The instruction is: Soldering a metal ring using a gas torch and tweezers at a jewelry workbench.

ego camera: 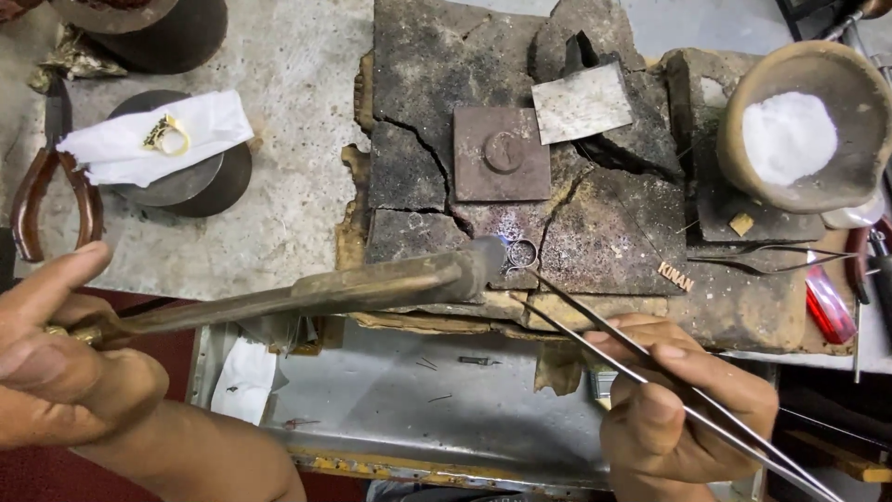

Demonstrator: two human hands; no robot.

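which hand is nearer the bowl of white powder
Right. The right hand, holding tweezers, sits below and left of the bowl of white powder. The left hand, gripping the torch, is at the far left edge.

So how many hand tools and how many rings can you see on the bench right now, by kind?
Torch, in left hand: 1
Tweezers: 2 (one in right hand, one lying on the bench)
Pliers: 1
Rings: 2 (gold ring on white paper, small ring at the torch tip)
Total: 6
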